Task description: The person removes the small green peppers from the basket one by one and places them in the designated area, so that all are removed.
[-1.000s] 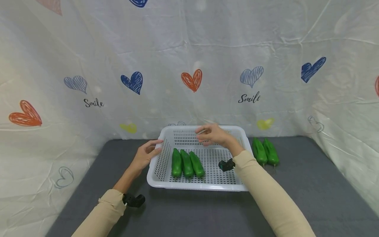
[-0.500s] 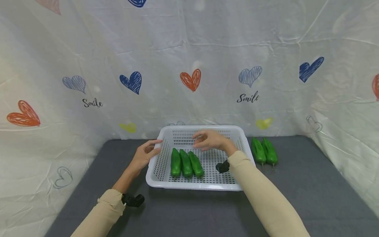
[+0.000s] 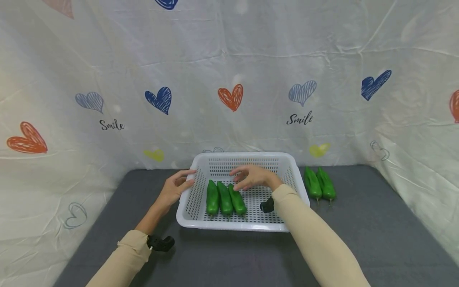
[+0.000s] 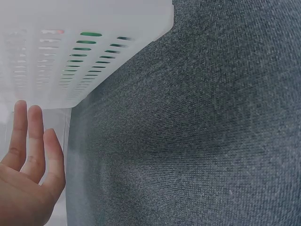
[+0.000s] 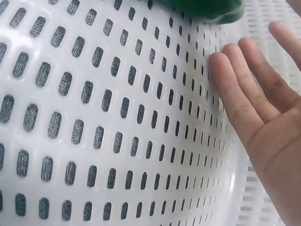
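The left hand (image 3: 172, 189), fingers loosely extended, is touching the white plastic basket (image 3: 233, 226); the right hand (image 3: 253, 176), fingers parted, is hovering near three green peppers (image 3: 224, 199) inside.

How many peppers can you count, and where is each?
5. The basket holds three side by side: left pepper, middle pepper, right pepper. Two lie on the table right of it: inner pepper, outer pepper. None seems hidden.
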### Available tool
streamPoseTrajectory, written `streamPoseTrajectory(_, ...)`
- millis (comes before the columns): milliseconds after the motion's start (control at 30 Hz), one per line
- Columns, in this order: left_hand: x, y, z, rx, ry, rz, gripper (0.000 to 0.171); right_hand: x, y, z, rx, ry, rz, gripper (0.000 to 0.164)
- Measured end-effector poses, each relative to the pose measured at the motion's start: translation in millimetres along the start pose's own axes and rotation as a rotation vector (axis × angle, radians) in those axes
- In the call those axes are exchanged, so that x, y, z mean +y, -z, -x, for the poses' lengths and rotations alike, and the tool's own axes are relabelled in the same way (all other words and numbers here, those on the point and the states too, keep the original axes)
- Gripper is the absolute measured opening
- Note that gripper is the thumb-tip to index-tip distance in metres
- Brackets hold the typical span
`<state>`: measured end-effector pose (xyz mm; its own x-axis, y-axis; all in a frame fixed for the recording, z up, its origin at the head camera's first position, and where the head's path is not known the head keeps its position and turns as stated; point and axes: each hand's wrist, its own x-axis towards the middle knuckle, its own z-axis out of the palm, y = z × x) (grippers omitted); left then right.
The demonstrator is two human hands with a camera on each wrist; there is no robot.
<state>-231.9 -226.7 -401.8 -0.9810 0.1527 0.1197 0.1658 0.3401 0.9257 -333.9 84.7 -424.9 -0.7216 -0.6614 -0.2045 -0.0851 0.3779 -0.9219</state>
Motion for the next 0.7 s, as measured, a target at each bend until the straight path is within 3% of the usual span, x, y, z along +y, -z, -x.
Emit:
streamPoseTrajectory(367,-0.3,0.5,-0.6,-0.009,0.01,0.004,0.041,1.1,-6.0,-5.1,-0.021,0.003,0.08,0.064)
streamPoseTrajectory(700,-35.3,2.7,-12.9,0.003,-0.009,0.023,0.045,-1.3,-9.5,-7.0,-0.025,-0.013,0.05,0.057)
